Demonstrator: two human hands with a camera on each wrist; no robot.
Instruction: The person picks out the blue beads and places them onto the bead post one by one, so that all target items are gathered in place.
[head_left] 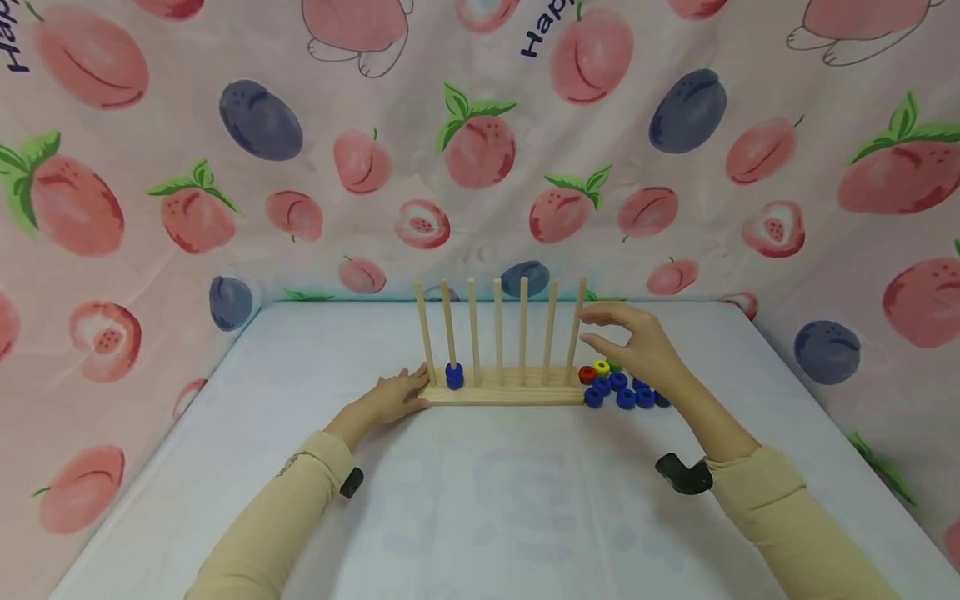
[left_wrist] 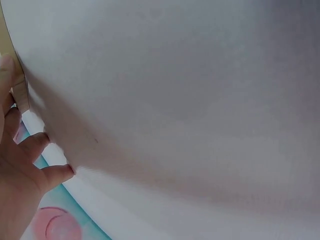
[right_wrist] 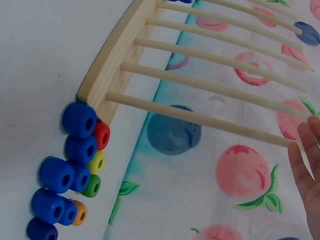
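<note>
A wooden peg stand (head_left: 501, 394) has a row of upright rods on a long base. Two blue beads (head_left: 454, 377) are stacked low on the second rod from the left. At the base's left end, my left hand (head_left: 390, 398) holds the wood, thumb at the front and fingers behind. My right hand (head_left: 637, 337) is raised beside the upper part of the rightmost rod (right_wrist: 200, 119), thumb and fingers apart, with nothing seen between them. Below it, loose blue beads (right_wrist: 56, 174) lie by the base's right end, next to a red bead (right_wrist: 101, 135) and a yellow bead (right_wrist: 97, 163).
A green bead (right_wrist: 91, 186) and an orange bead (right_wrist: 79, 212) lie among the loose blue ones. The white tabletop (head_left: 495, 500) extends toward me. Behind it hangs a fruit-printed cloth (head_left: 480, 225). Dark wrist mounts (head_left: 684, 474) sit at both cuffs.
</note>
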